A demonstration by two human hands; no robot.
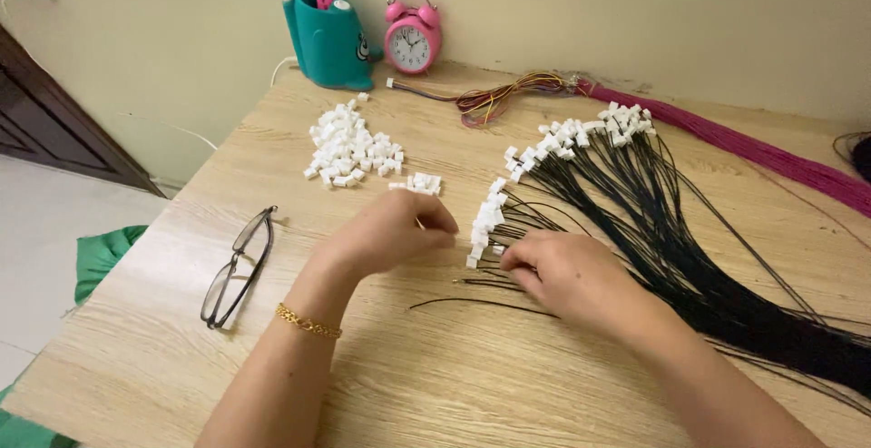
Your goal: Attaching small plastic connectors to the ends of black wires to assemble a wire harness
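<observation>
My left hand [392,228] rests on the wooden table [435,384] with its fingers pinched together, next to a small cluster of white plastic connectors [419,182]. What it pinches is hidden. My right hand [570,271] lies on thin black wires [689,257], fingertips closed at a wire end beside a row of white connectors [486,218] fitted on wire ends. The black wires fan out to the right. A larger heap of loose white connectors [350,148] sits further back on the left.
Black-framed glasses [238,266] lie at the left. A teal pen holder [328,41] and a pink alarm clock [413,34] stand against the wall. A multicoloured wire bundle [494,98] and a magenta wire bundle [753,150] run along the back right.
</observation>
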